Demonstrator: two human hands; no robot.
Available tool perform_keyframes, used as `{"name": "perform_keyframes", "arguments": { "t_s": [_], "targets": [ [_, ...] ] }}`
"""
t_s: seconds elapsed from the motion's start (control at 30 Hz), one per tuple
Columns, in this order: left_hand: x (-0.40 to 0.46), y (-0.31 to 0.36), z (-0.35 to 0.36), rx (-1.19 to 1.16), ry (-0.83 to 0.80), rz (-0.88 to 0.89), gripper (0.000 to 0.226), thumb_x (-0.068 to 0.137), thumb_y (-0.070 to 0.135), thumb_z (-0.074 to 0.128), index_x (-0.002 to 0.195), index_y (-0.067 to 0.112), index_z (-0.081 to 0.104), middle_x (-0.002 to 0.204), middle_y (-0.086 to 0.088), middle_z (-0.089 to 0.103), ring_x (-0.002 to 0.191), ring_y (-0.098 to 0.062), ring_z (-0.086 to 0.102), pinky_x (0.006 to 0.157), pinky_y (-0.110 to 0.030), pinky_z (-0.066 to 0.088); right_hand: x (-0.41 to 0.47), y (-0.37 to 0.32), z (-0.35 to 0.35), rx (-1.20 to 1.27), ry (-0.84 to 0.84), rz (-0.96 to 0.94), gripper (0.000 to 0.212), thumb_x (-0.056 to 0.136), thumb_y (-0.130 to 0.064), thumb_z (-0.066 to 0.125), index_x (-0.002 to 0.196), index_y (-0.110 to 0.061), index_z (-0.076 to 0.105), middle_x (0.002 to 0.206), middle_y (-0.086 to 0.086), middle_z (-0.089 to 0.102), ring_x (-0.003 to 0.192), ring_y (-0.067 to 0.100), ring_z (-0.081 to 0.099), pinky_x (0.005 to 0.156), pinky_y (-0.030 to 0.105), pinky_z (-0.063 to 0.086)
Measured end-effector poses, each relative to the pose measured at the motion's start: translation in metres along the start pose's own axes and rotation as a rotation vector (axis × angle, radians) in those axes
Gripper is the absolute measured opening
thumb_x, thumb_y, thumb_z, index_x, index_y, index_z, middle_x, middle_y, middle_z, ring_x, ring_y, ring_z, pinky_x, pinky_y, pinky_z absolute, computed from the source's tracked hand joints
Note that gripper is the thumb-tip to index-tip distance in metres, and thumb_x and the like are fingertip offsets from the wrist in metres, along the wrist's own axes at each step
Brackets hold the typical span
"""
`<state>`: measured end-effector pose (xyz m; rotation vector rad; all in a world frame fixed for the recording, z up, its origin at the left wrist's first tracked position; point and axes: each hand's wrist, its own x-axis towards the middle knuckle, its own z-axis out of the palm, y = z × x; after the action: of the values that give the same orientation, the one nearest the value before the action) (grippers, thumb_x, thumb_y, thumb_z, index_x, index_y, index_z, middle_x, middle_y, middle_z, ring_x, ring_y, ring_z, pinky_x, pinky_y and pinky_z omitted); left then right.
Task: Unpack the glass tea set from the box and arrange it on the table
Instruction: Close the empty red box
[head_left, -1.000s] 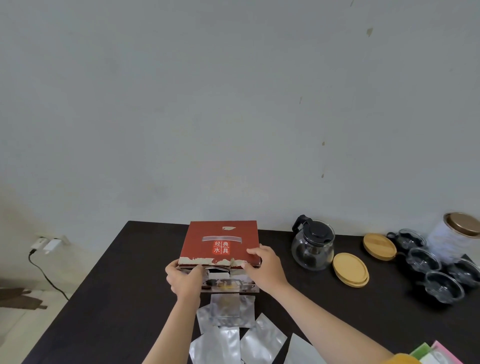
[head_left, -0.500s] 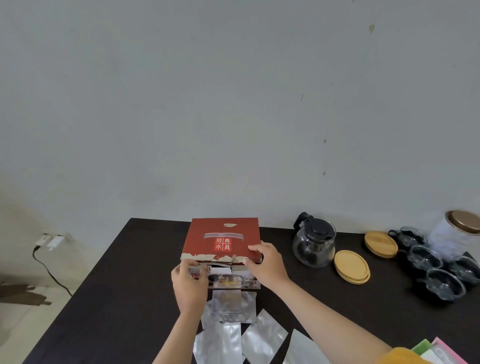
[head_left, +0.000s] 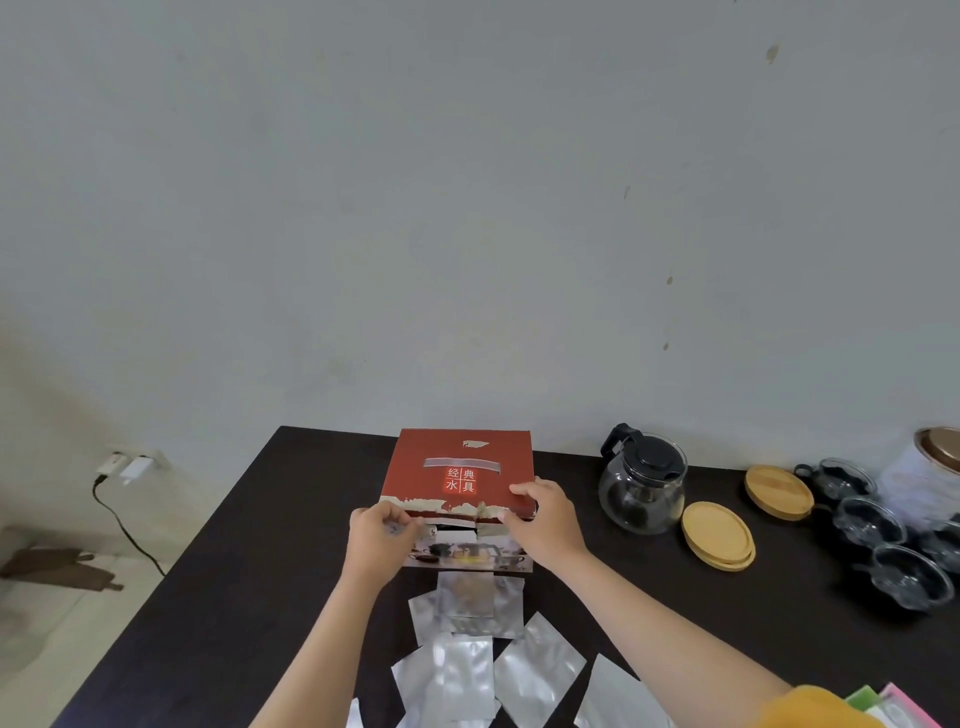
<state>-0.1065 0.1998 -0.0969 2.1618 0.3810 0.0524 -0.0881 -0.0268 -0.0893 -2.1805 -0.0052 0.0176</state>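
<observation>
I see both arms reaching forward from the bottom of the view to the red box (head_left: 460, 470), which sits on the dark table (head_left: 234, 545) near its far edge, lid up, with white characters on top.

My left hand (head_left: 379, 535) is at the box's near left corner. The wrist is bent slightly up, the fingers curled in toward the front edge of the lid, and something small seems pinched between thumb and fingers — I take it for the torn flap at the lid's edge, though the detail is too blurred to be sure.

My right hand (head_left: 545, 517) lies over the near right corner. The fingers are curled over the top of the lid and the thumb is tucked under its front lip, so it grips the lid edge. The forearm runs back toward the lower right, where a yellow sleeve (head_left: 826, 709) shows.

The lid's front edge looks raised a little off the printed front panel, with a dark gap between them.

Just in front of the box, between my forearms, lie several silver pouches (head_left: 467, 670), overlapping one another. To the right of the box stands a glass teapot (head_left: 641, 486) with a black lid, then two wooden lids (head_left: 717, 535) — one by the pot, one farther back. Beyond them are glass cups (head_left: 909, 577) in a cluster and a white tin (head_left: 924, 473) at the frame's edge.
</observation>
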Motion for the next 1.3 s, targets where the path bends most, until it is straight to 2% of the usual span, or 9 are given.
{"name": "perform_keyframes", "arguments": {
  "t_s": [0.2, 0.37, 0.5, 0.67, 0.83, 0.97, 1.1, 1.2, 1.3],
  "targets": [
    [0.008, 0.000, -0.002, 0.022, -0.026, -0.020, 0.022, 0.077, 0.023, 0.076, 0.062, 0.014, 0.063, 0.095, -0.016, 0.062, 0.067, -0.013, 0.056, 0.067, -0.024, 0.044, -0.001, -0.003, -0.002, -0.004, -0.001, 0.009, 0.042, 0.085, -0.020, 0.071, 0.125, -0.014, 0.059, 0.132, 0.004, 0.050, 0.113, 0.014, 0.054, 0.092, 0.015, 0.040],
    [-0.001, 0.006, 0.006, -0.017, 0.096, -0.004, 0.017, 0.075, 0.012, 0.077, 0.062, 0.009, 0.068, 0.078, -0.010, 0.067, 0.068, -0.015, 0.061, 0.058, -0.019, 0.042, -0.003, -0.006, -0.003, -0.021, -0.005, 0.005, 0.043, 0.085, -0.021, 0.071, 0.125, -0.015, 0.058, 0.132, 0.004, 0.050, 0.114, 0.013, 0.053, 0.092, 0.013, 0.038],
    [-0.003, 0.008, 0.015, -0.007, 0.155, -0.055, 0.012, 0.078, 0.012, 0.074, 0.068, 0.014, 0.069, 0.092, -0.012, 0.065, 0.073, -0.018, 0.061, 0.063, -0.026, 0.047, -0.001, -0.009, -0.006, -0.043, -0.023, 0.018, 0.044, 0.085, -0.023, 0.071, 0.126, -0.015, 0.058, 0.132, 0.003, 0.050, 0.114, 0.013, 0.054, 0.091, 0.014, 0.039],
    [0.002, 0.008, 0.013, 0.029, 0.095, -0.092, 0.005, 0.081, 0.011, 0.070, 0.079, 0.016, 0.070, 0.107, -0.013, 0.060, 0.079, -0.020, 0.060, 0.073, -0.031, 0.050, 0.004, -0.014, -0.009, -0.123, -0.048, 0.008, 0.046, 0.087, -0.023, 0.069, 0.129, -0.013, 0.055, 0.133, 0.004, 0.052, 0.119, 0.016, 0.052, 0.095, 0.020, 0.040],
    [0.001, 0.004, 0.004, 0.028, 0.026, -0.055, 0.018, 0.080, 0.008, 0.070, 0.070, 0.023, 0.065, 0.108, -0.009, 0.057, 0.087, -0.019, 0.058, 0.075, -0.028, 0.046, 0.006, -0.019, -0.007, -0.135, -0.036, 0.016, 0.046, 0.086, -0.021, 0.070, 0.129, -0.011, 0.055, 0.133, 0.005, 0.052, 0.118, 0.017, 0.053, 0.094, 0.020, 0.042],
    [-0.001, -0.001, 0.004, 0.013, 0.036, -0.015, 0.007, 0.080, 0.023, 0.071, 0.076, 0.027, 0.066, 0.102, -0.001, 0.060, 0.084, -0.015, 0.060, 0.070, -0.027, 0.047, 0.007, -0.018, -0.007, -0.133, -0.032, 0.024, 0.047, 0.086, -0.022, 0.070, 0.129, -0.012, 0.055, 0.133, 0.005, 0.052, 0.119, 0.017, 0.053, 0.095, 0.022, 0.043],
    [-0.006, 0.001, 0.003, -0.173, 0.169, -0.108, 0.031, 0.078, 0.038, 0.073, 0.072, 0.010, 0.060, 0.072, -0.003, 0.064, 0.070, -0.018, 0.059, 0.061, -0.029, 0.046, 0.009, -0.016, -0.005, -0.102, -0.015, 0.062, 0.047, 0.083, -0.020, 0.073, 0.126, -0.013, 0.056, 0.131, 0.005, 0.051, 0.118, 0.017, 0.053, 0.092, 0.020, 0.044],
    [-0.006, 0.007, 0.003, -0.194, 0.256, -0.197, 0.035, 0.079, 0.038, 0.073, 0.078, 0.007, 0.056, 0.075, -0.007, 0.062, 0.066, -0.019, 0.056, 0.059, -0.032, 0.046, 0.011, -0.013, -0.004, -0.019, 0.002, 0.123, 0.049, 0.078, -0.015, 0.078, 0.123, -0.014, 0.059, 0.130, 0.004, 0.054, 0.115, 0.015, 0.055, 0.084, 0.015, 0.042],
    [-0.004, 0.012, 0.003, -0.201, 0.265, -0.265, 0.030, 0.078, 0.029, 0.075, 0.088, 0.011, 0.054, 0.084, -0.003, 0.060, 0.070, -0.018, 0.056, 0.060, -0.032, 0.046, 0.011, -0.009, -0.006, 0.164, 0.013, 0.183, 0.071, 0.072, -0.011, 0.082, 0.134, -0.016, 0.050, 0.133, 0.002, 0.055, 0.119, 0.016, 0.054, 0.088, 0.018, 0.042]
  ]
}}
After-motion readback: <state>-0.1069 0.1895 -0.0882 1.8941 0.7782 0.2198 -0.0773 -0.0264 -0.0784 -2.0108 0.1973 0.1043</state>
